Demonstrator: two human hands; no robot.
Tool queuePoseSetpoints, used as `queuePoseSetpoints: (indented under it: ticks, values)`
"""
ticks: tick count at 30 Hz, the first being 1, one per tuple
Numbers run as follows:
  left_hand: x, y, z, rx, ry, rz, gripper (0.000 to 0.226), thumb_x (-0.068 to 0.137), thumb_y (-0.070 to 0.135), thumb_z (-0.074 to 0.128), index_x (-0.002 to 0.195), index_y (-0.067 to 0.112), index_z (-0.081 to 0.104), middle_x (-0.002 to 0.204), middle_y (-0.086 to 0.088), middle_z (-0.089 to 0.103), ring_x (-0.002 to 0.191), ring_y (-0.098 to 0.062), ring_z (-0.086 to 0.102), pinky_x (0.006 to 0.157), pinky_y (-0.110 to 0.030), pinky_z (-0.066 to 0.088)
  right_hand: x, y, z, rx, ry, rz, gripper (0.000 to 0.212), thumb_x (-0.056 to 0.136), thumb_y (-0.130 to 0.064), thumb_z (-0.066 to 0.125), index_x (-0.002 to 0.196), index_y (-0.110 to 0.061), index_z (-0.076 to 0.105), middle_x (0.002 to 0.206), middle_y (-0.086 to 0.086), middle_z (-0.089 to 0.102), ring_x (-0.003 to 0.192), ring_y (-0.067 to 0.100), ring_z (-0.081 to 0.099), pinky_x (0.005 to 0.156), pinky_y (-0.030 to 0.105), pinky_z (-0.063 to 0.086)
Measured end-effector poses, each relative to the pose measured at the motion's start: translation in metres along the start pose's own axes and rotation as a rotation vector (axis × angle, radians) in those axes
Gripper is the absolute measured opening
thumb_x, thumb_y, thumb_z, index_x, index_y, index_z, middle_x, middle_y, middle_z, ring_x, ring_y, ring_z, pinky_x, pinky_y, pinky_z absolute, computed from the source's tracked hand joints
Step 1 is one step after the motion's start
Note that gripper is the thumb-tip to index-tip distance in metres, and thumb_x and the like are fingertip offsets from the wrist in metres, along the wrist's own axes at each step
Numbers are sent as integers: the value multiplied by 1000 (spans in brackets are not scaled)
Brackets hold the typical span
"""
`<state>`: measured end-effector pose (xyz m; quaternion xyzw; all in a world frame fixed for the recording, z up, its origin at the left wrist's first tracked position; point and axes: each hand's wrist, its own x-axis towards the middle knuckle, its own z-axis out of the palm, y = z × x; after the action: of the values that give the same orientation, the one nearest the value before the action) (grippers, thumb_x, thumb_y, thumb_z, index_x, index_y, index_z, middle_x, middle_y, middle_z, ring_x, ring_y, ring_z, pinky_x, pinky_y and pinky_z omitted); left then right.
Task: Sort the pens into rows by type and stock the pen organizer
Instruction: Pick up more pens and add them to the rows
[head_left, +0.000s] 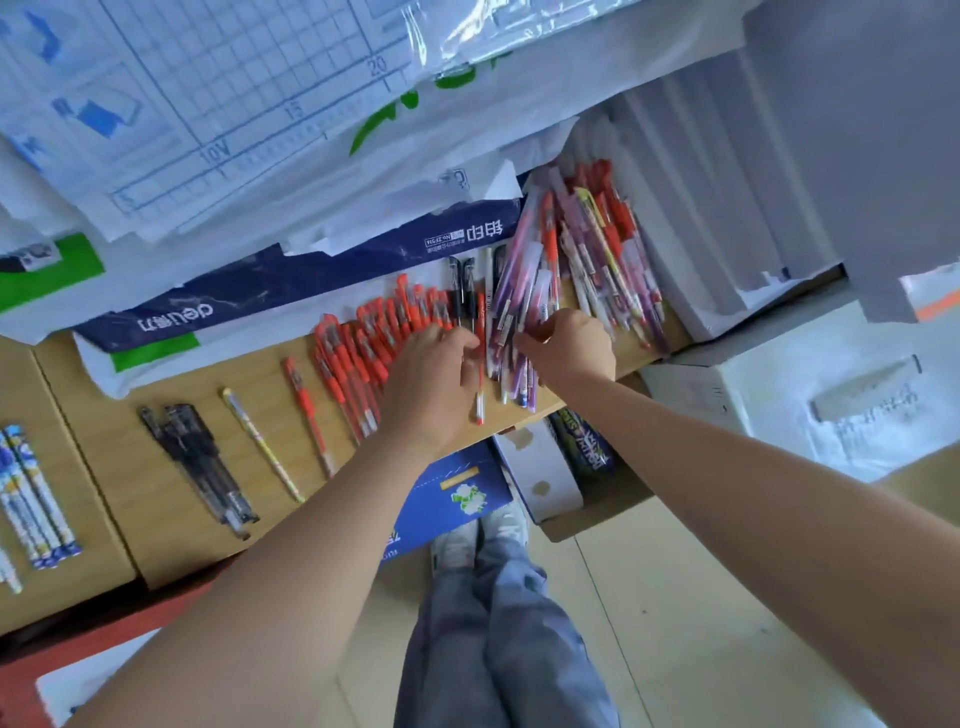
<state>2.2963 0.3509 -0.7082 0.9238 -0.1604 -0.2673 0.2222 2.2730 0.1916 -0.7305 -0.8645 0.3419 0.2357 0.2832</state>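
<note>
**A:** Right hand (569, 348) is in, fingers curled onto the purple pens (511, 306). They fan out from under its fingertips, long axes running 1 to 7 o'clock.

**B:** And the left hand (431, 369)?

**A:** At 9 o'clock of the right, fingers bent down over the red pens (374, 338). Pinching one? Can't tell, it's blurred.

**B:** Between the hands?

**A:** A lone red pen (480, 384), lying straight 12 to 6, white end at 6, right by the left fingertips.

**B:** The red row?

**A:** Leaning 11 to 5, packed side by side, spreading toward 9 o'clock. Two black pens (462, 291) stand at the left hand's 12. A mixed pile (608, 249) sits at the right hand's 1.
</note>
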Motion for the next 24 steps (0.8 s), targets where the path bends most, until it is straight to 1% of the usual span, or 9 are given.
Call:
queuePoseSetpoints:
  ticks: [3,7,9,12,15,17,19,21,24]
  values:
    - [19,10,1,-3,18,11,29,94,14,51,123,16,56,112,-4,57,106,-21,53,87,-36,49,3,4,-3,15,14,-1,31,83,-34,65,66,-8,61,63,5,59,58,20,54,45,21,33]
    - [41,24,6,1,33,6,33,92,18,56,124,13,51,113,-8,56,95,-22,58,77,-33,51,9,11,-5,73,-7,2,28,77,-34,66,74,-6,66,69,8,66,65,24,62,53,29,49]
    - [48,32,10,22,21,-27,36,91,25,60,123,13,49,115,-10,55,92,-25,60,74,-34,52,10,15,-7,122,-14,-25,24,75,-33,65,74,-9,64,67,5,64,65,22,61,55,30,51]
    - [57,39,15,104,40,-100,45,86,38,66,118,11,48,112,-11,56,88,-27,63,68,-34,52,12,23,-14,194,-42,-88,14,77,-27,64,72,-15,59,64,1,61,63,21,63,57,31,50]
    - [62,45,19,173,41,-160,48,86,40,66,116,7,48,110,-11,59,90,-30,64,64,-34,49,13,31,-22,274,-76,-101,10,79,-23,63,78,-13,61,69,6,66,65,24,67,63,38,56]
    - [65,47,19,214,19,-175,45,86,40,64,109,4,51,101,-12,62,86,-31,66,57,-33,46,13,34,-25,306,-97,-104,8,81,-20,62,82,-12,62,72,8,68,66,24,67,65,41,57]
    - [67,50,16,272,-10,-168,41,86,42,62,99,4,54,88,-10,63,80,-31,66,53,-31,43,13,36,-27,337,-104,-109,2,83,-17,62,83,-14,61,73,6,69,65,21,67,67,43,58]
    - [68,53,13,345,-34,-142,38,87,44,61,91,6,55,79,-7,58,78,-29,66,53,-30,41,13,37,-28,357,-98,-109,1,84,-15,61,83,-16,61,72,5,69,65,21,67,68,43,58]
    - [69,52,11,440,-63,-112,38,87,48,59,77,12,52,72,-4,52,72,-25,60,52,-29,38,13,38,-29,380,-101,-100,4,84,-14,60,82,-17,59,70,4,68,61,19,66,68,40,58]
